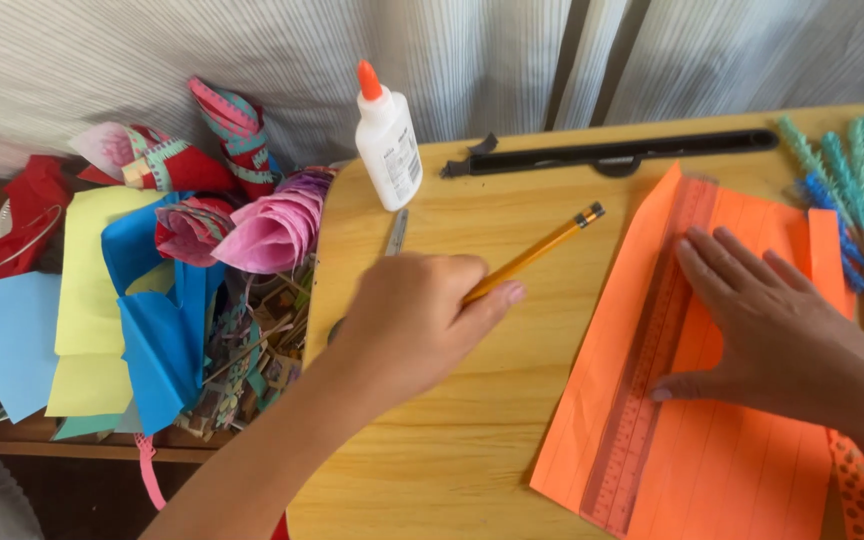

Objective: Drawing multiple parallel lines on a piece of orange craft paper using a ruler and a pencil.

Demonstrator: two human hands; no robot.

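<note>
So the left hand [412, 320] has its fingers pinched around a yellow pencil [532, 255], hovering over the wooden surface [452, 440]. Right hand [772, 330], fingers spread, presses a see-through ruler [647, 380] onto the orange paper [722, 450]. Looks like line-marking; pencil needs the ruler's edge.

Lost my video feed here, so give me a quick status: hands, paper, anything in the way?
Left hand grips yellow pencil, off the paper. Right hand flat, pinning clear ruler on orange paper. Glue bottle upright behind, clear of both.
</note>
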